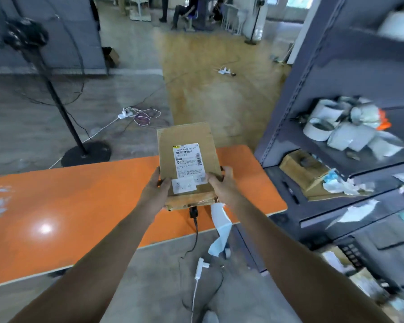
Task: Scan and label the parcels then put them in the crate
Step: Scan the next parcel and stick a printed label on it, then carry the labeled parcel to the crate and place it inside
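A flat brown cardboard parcel (187, 138) is held up over the right part of the orange table (79, 201). A white shipping label (189, 159) with barcodes is on its top face, and a smaller white label (183, 184) sits at the near edge. My left hand (156, 186) grips the parcel's near left corner. My right hand (222, 183) grips its near right corner, thumb on top by the label. No crate is in view.
A grey metal shelf rack (336, 159) with tape rolls (324, 127) and a cardboard box stands at the right. A black fan stand (84, 152) is beyond the table on the left. Cables and power strips lie on the floor. A paper strip (221, 229) hangs off the table's near edge.
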Motion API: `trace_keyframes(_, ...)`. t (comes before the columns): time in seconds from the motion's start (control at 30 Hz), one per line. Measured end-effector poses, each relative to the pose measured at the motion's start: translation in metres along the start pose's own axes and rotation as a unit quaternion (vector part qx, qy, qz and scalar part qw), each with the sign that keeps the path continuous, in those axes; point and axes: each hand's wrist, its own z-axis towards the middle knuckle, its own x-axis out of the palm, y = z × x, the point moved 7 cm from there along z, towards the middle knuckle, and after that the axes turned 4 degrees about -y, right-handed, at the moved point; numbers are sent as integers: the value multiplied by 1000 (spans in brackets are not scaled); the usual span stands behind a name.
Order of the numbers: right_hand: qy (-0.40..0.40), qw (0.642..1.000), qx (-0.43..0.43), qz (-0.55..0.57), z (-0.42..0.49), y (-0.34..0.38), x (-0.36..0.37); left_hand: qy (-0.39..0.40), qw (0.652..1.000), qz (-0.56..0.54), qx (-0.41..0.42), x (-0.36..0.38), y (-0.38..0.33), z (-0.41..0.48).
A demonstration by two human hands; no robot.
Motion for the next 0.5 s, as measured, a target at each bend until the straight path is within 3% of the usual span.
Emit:
trace_keyframes(0.23, -146, 988, 39, -41, -99, -32, -63, 153, 985, 22, 77, 40, -5, -64)
trace_keyframes(0.37, -201, 973, 96, -60, -170, -59, -98, 256, 966, -6, 46, 74, 12, -115)
trace_keyframes(0.5, -254, 956, 132, -61, -240, -87, -137, 306, 948, 26, 81, 106, 17, -171)
